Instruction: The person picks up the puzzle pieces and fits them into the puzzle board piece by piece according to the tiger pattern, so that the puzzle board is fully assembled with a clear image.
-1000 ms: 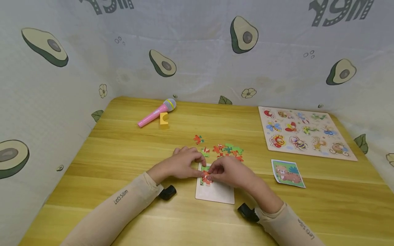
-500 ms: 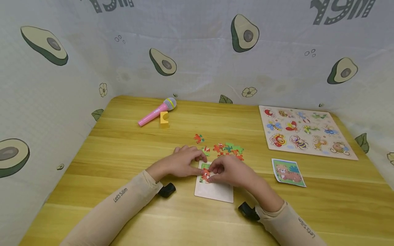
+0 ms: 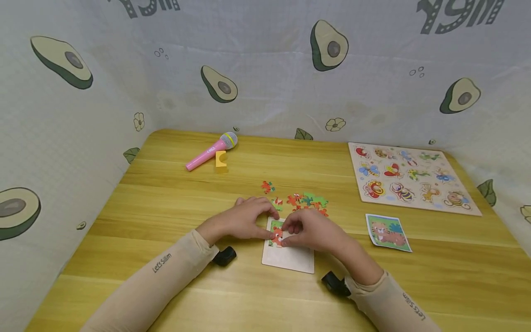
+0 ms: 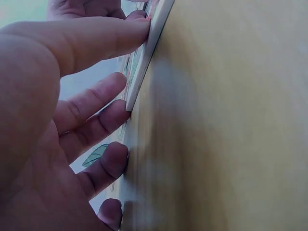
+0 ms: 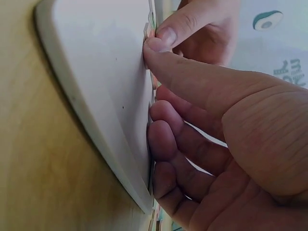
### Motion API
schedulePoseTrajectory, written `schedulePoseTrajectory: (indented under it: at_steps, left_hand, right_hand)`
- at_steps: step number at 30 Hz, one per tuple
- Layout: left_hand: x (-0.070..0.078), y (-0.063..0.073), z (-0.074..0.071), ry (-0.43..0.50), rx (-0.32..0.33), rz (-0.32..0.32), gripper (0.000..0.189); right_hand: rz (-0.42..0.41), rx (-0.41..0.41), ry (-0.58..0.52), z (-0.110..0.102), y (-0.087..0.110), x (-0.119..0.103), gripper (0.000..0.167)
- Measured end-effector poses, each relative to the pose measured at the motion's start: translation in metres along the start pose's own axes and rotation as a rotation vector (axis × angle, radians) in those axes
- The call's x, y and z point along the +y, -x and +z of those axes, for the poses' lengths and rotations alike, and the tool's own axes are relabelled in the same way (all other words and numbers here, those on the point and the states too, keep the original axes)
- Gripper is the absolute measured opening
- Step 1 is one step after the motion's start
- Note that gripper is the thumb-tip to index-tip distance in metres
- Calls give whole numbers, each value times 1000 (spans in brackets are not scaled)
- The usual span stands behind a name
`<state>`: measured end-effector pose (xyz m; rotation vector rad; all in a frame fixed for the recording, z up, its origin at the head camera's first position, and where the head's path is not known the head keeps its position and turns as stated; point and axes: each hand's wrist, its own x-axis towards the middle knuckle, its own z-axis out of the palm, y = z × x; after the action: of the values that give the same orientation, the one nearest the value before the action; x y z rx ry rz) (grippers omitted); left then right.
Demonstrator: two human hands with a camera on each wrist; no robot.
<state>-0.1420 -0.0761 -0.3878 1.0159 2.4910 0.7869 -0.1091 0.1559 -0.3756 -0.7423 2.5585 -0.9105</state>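
Note:
A pale puzzle board lies on the table between the hands. Joined at its upper left are puzzle pieces with an orange animal face on green. My left hand rests at the board's left side, thumb pressing the pieces and fingertips by the top edge; in the left wrist view its thumb lies on the board's face. Fingers curled, my right hand pinches an orange puzzle piece at the joined part's right edge. That piece is mostly hidden by the fingers and thumb.
Loose puzzle pieces lie just beyond the board, and others farther left. A tiger picture card is at right. Behind it lies a wooden insect board. A pink toy microphone and a yellow block stand at back left.
The right thumb has shifted slightly down along the pieces' edge, uncovering more of the orange face. Both hands otherwise stay in nearly the same place on the board.

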Motion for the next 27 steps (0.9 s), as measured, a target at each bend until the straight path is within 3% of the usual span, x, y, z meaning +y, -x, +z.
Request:
schedulePoseTrajectory:
  at_steps: [5, 13, 20, 24, 27]
  left_hand:
    - [1, 0, -1, 1, -2, 10, 32]
    - [2, 0, -3, -6, -34, 4, 22]
    - [0, 0, -2, -5, -40, 10, 19]
    - [-1, 0, -3, 10, -13, 10, 18]
    - [-3, -1, -3, 47, 44, -1, 21]
  right_hand:
    - [6, -7, -30, -3, 0, 1, 24]
    - [107, -9, -86, -27, 8, 5, 24]
    - [208, 71, 21, -50, 17, 22, 24]
    - [259, 99, 48, -56, 19, 31, 24]
    - [266, 105, 55, -57, 19, 37, 22]
